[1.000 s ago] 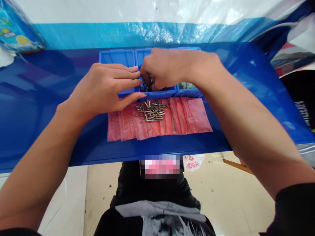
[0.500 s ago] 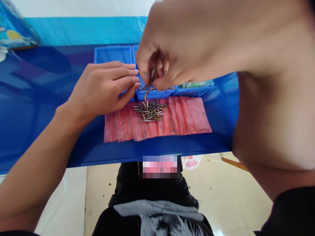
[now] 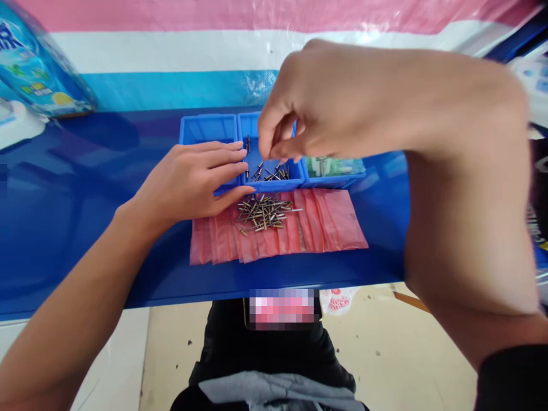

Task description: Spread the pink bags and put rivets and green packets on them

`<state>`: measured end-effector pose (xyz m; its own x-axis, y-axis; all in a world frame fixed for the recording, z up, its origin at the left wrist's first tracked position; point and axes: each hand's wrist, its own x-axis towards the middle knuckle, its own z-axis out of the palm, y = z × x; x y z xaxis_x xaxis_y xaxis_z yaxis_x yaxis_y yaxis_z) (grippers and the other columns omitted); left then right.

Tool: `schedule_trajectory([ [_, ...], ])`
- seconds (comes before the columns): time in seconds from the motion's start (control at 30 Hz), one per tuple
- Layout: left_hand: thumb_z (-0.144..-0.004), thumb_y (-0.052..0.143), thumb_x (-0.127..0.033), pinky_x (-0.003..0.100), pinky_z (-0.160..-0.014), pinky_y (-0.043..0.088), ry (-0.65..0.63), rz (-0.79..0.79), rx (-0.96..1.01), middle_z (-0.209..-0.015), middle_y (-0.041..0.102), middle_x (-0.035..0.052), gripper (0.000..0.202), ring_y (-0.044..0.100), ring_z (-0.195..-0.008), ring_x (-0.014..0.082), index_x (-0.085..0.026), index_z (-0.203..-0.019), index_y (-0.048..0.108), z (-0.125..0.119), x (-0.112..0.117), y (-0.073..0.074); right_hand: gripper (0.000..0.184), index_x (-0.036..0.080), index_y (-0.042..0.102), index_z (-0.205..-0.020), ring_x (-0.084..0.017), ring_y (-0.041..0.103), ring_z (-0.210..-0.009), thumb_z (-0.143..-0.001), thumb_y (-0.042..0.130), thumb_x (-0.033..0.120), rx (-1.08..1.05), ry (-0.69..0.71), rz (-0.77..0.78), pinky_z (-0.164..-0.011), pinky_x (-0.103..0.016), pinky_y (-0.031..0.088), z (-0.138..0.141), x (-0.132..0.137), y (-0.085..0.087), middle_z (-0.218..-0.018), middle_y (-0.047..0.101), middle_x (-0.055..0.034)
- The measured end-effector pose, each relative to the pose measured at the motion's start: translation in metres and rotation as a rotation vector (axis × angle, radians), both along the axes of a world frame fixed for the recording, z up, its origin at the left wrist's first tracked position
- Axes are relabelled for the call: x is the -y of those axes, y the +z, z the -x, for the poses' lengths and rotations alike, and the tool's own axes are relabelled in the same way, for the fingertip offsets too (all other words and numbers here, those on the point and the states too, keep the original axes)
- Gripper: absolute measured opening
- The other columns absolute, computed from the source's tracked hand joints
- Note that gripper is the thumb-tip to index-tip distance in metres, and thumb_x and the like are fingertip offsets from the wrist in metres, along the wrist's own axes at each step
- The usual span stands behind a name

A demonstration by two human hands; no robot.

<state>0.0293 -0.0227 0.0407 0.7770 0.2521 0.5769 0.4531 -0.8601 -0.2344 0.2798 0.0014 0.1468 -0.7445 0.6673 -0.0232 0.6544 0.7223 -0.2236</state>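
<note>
My left hand [image 3: 197, 177] lies open with fingers stretched out across the left blue bin [image 3: 208, 130], fingertips at the wall it shares with the middle blue bin [image 3: 274, 185]. Loose rivets [image 3: 277, 172] with thin shanks lie on that middle bin's floor. Above it hovers my right hand [image 3: 295, 120], thumb and forefinger closed together; no rivet shows between them, though the inner fingers are partly hidden. In front of the bins a pile of rivets [image 3: 263, 214] rests on a row of overlapping pink zip bags [image 3: 338, 220]. My left thumb is close beside the pile.
A right-hand blue bin [image 3: 334, 182] holds green-and-clear packets [image 3: 323, 165]. The bins stand on a blue table [image 3: 128, 142] whose front edge is near my lap. A blue printed pack [image 3: 43, 74] stands at the back left, beside a white object [image 3: 19, 123].
The rivets pinched in my right hand have left its fingers, and the pile on the bags looks larger. My right hand is now over the middle bin. The view has tilted up.
</note>
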Motion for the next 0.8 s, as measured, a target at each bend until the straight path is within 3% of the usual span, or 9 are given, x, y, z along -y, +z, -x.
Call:
schedule_trajectory([
  [0.1, -0.107, 0.070, -0.043, 0.037, -0.107, 0.070, 0.022, 0.046, -0.004, -0.126, 0.080, 0.0074, 0.028, 0.080, -0.118, 0.0237, -0.019, -0.119, 0.073, 0.001, 0.001, -0.002, 0.038, 0.011, 0.084, -0.109, -0.020, 0.074, -0.088, -0.081, 0.061, 0.003, 0.065, -0.002, -0.058, -0.073, -0.029, 0.048, -0.001, -0.019, -0.011, -0.101, 0.083, -0.0077],
  [0.17, -0.107, 0.069, -0.044, 0.036, -0.109, 0.069, 0.033, 0.071, -0.003, -0.126, 0.080, 0.0062, 0.026, 0.080, -0.119, 0.0233, -0.020, -0.118, 0.075, 0.002, 0.001, -0.003, 0.041, 0.007, 0.081, -0.116, -0.024, 0.073, -0.110, -0.086, 0.053, 0.003, 0.091, -0.026, -0.105, -0.093, -0.033, 0.051, 0.006, -0.031, -0.030, -0.118, 0.081, -0.0104],
  [0.23, -0.106, 0.070, -0.044, 0.036, -0.110, 0.069, 0.044, 0.103, 0.001, -0.127, 0.080, 0.0049, 0.026, 0.080, -0.118, 0.0235, -0.022, -0.117, 0.076, 0.003, 0.001, -0.003, 0.041, 0.008, 0.078, -0.122, -0.025, 0.071, -0.119, -0.089, 0.054, 0.004, 0.198, 0.071, -0.114, -0.105, -0.036, 0.049, 0.013, -0.039, -0.050, -0.128, 0.079, -0.0132],
  [0.33, -0.106, 0.071, -0.044, 0.037, -0.111, 0.069, 0.047, 0.149, 0.014, -0.128, 0.080, 0.0035, 0.025, 0.080, -0.118, 0.0243, -0.024, -0.118, 0.078, 0.003, 0.001, -0.004, 0.038, 0.008, 0.079, -0.113, -0.022, 0.073, -0.107, -0.088, 0.051, 0.003, 0.248, 0.090, -0.109, -0.090, -0.032, 0.050, 0.020, -0.042, -0.065, -0.119, 0.080, -0.0140],
  [0.47, -0.107, 0.068, -0.047, 0.036, -0.111, 0.069, 0.056, 0.134, 0.010, -0.126, 0.081, 0.0014, 0.025, 0.081, -0.116, 0.0232, -0.025, -0.116, 0.078, 0.003, 0.000, -0.004, 0.031, 0.014, 0.080, -0.094, -0.016, 0.067, -0.079, -0.086, 0.051, 0.006, 0.269, 0.180, -0.045, -0.078, -0.031, 0.046, 0.018, -0.039, -0.056, -0.091, 0.080, -0.0053],
  [0.63, -0.106, 0.069, -0.046, 0.034, -0.109, 0.068, 0.038, 0.106, 0.020, -0.126, 0.081, 0.0036, 0.026, 0.081, -0.115, 0.0228, -0.023, -0.116, 0.077, 0.002, 0.000, -0.005, 0.036, 0.015, 0.080, -0.103, -0.023, 0.073, -0.096, -0.085, 0.053, 0.000, 0.298, -0.062, -0.213, -0.080, -0.033, 0.046, 0.018, -0.034, -0.054, -0.100, 0.081, -0.0109],
  [0.8, -0.106, 0.069, -0.047, 0.036, -0.113, 0.066, 0.052, 0.167, 0.031, -0.130, 0.079, 0.0020, 0.025, 0.080, -0.119, 0.0237, -0.027, -0.118, 0.078, 0.004, -0.001, -0.006, 0.027, 0.012, 0.080, -0.095, -0.017, 0.066, -0.069, -0.089, 0.054, 0.007, 0.383, -0.013, -0.053, -0.063, -0.031, 0.036, 0.024, -0.024, -0.053, -0.082, 0.077, -0.0073],
])
